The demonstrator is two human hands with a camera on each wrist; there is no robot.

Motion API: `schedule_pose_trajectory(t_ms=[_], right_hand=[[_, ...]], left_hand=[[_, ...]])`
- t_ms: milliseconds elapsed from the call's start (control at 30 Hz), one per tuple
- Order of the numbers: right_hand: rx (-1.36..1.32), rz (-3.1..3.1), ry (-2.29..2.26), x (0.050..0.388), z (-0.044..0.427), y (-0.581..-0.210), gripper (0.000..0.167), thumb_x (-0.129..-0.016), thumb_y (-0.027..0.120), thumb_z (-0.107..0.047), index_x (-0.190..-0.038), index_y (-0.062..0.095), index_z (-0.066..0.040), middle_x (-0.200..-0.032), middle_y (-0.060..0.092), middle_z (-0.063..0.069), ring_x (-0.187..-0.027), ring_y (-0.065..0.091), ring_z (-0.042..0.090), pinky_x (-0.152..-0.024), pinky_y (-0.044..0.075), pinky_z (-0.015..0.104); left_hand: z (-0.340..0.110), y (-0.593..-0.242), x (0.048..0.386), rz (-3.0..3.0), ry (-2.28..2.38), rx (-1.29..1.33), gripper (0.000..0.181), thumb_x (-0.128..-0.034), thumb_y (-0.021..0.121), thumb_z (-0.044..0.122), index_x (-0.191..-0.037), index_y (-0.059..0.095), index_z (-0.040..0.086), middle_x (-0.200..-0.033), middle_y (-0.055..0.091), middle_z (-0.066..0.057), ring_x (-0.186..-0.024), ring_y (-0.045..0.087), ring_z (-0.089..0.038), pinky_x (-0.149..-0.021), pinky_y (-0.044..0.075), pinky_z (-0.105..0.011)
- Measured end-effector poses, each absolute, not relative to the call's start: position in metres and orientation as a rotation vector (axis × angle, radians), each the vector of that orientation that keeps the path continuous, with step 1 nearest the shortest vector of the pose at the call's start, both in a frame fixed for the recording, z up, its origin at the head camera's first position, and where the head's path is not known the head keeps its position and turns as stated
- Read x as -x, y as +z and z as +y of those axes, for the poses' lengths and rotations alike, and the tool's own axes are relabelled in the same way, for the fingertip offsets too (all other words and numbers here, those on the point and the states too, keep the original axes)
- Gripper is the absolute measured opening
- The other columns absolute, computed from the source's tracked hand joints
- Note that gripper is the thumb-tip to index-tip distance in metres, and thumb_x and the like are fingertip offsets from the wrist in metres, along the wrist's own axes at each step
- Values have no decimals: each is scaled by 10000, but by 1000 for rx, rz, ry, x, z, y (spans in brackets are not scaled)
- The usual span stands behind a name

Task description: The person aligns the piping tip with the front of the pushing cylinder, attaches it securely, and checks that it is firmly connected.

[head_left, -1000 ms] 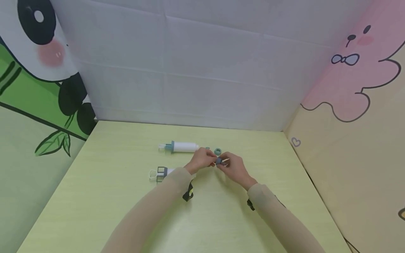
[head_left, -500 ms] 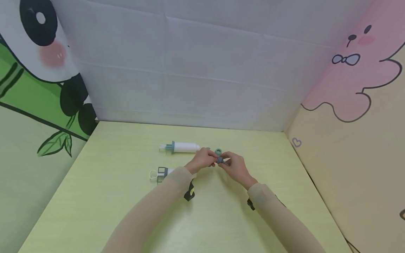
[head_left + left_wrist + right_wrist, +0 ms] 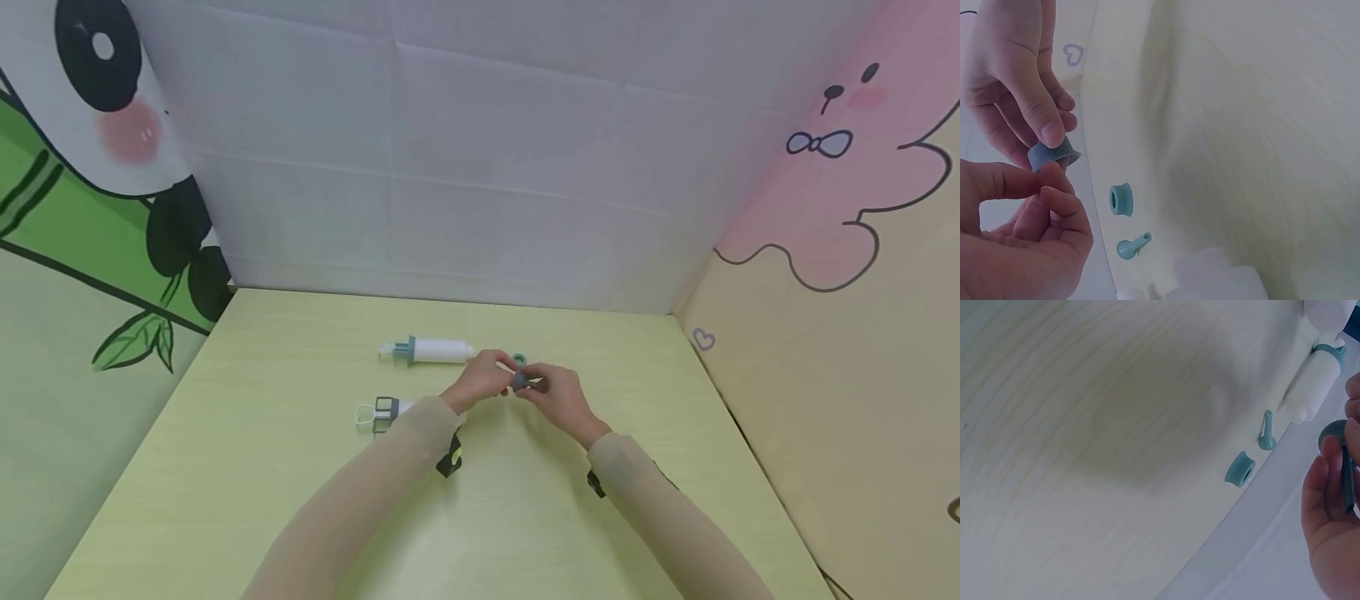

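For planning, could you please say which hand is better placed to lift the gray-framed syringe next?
Probably the left hand: that syringe lies nearer it than the right hand. Both touch the gray collar.

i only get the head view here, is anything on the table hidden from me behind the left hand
Observer: Yes, a small teal nozzle lies on the table, next to the teal ring.
Operator: which way does its narrow tip point
Observer: Away from the table's far edge, as both wrist views show.
Operator: and what's held up, any shape i miss
Observer: The left wrist view shows that blue-grey piece flaring out to a wider rim at one end.
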State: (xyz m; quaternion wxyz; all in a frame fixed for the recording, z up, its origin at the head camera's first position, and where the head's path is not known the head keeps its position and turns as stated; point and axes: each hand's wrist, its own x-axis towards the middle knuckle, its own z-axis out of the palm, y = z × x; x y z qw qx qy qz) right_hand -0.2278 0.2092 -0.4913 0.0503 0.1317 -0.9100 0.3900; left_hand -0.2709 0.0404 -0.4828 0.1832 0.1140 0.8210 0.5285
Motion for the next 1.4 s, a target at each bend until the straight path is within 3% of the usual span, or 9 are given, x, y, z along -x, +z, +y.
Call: schedule_pose_trajectory(t_ms=[200, 433, 700, 1000, 1267, 1400], right_hand=[[-424, -2755, 1232, 229, 208, -491, 266, -808, 776, -146, -1068, 722, -128, -1021, 696, -38, -758, 676, 68, -655, 533, 265], [-394, -2747, 1267, 227, 206, -490, 279, -807, 777, -148, -1075, 704, -122, -1046, 687, -18, -772, 677, 88, -660, 537, 279], [-369, -2733, 1302, 227, 204, -490, 281, -817, 771, -154, -1081, 690, -105, -1051, 681, -4, -749, 674, 98, -646, 537, 304], [-347, -2693, 1345, 228, 200, -493, 294, -816, 767, -148, -1096, 685, -111, -1054, 681, 1, -752, 670, 94, -637, 533, 270], [-367, -2657, 1325, 229, 200, -490, 300, -810, 774, -145, -1095, 687, -107, -1022, 686, -1, -756, 673, 98, -639, 536, 277], [-365, -2651, 1355, 228, 199, -489, 314, -807, 776, -120, -1105, 681, -86, -1027, 684, 22, -772, 677, 119, -648, 538, 281]], left_hand=[[41, -475, 268, 2356, 1440, -335, 272, -835, 563, 74, -1097, 636, 87, -714, 671, -90, -809, 641, -394, -541, 387, -279], [38, -478, 272, 2371, 1456, -351, 254, -849, 585, 94, -1095, 650, 88, -749, 664, -16, -732, 666, -272, -568, 436, -290], [32, -471, 276, 2382, 1466, -329, 270, -841, 595, 73, -1100, 665, 46, -781, 683, 20, -801, 664, -316, -582, 436, -287], [29, -467, 276, 2306, 1502, -323, 254, -831, 619, 86, -1081, 654, 55, -779, 658, -56, -672, 634, -199, -632, 501, -352], [26, -461, 274, 2268, 1525, -321, 243, -836, 645, 96, -1076, 660, 61, -844, 654, -74, -724, 651, -269, -715, 505, -446], [24, -459, 274, 2281, 1517, -322, 232, -841, 643, 97, -1069, 663, 61, -851, 647, -64, -744, 651, -280, -683, 509, -404]])
